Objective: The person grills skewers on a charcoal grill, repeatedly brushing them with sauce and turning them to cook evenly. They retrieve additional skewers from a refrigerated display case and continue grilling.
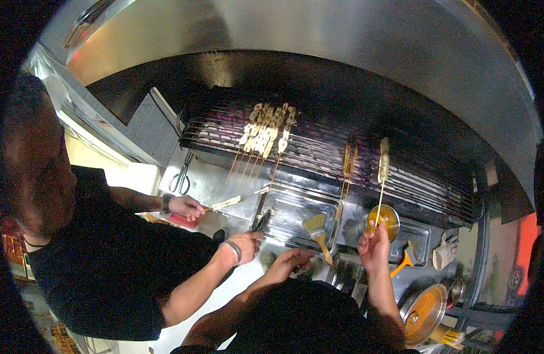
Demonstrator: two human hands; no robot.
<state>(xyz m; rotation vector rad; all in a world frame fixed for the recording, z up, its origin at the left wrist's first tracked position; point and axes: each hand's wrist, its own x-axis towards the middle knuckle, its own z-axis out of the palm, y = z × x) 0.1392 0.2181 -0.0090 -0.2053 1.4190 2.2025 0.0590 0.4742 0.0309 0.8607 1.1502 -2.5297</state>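
Observation:
My right hand (374, 248) pinches the lower end of a skewer of pale food (383, 161), whose food part is over the grill (325, 144). Beneath that skewer, beside my fingers, is a bowl of yellow-orange liquid (389, 221). My left hand (294, 261) is near the handle of a wide bristle brush (315, 225) that lies across a steel tray (280, 241); its fingers are partly curled and I see nothing in them. Several pale skewers (267, 130) lie together on the grill's left part, and thin browned skewers (349, 159) lie nearer its middle.
At my left a co-worker (112, 265) holds a skewer (227, 203) and dark tongs (263, 221) over the counter. Scissors (180, 179) lie by the grill. To the right are an orange-handled brush (404, 261), a glove (445, 252) and a pan of orange-red sauce (424, 314).

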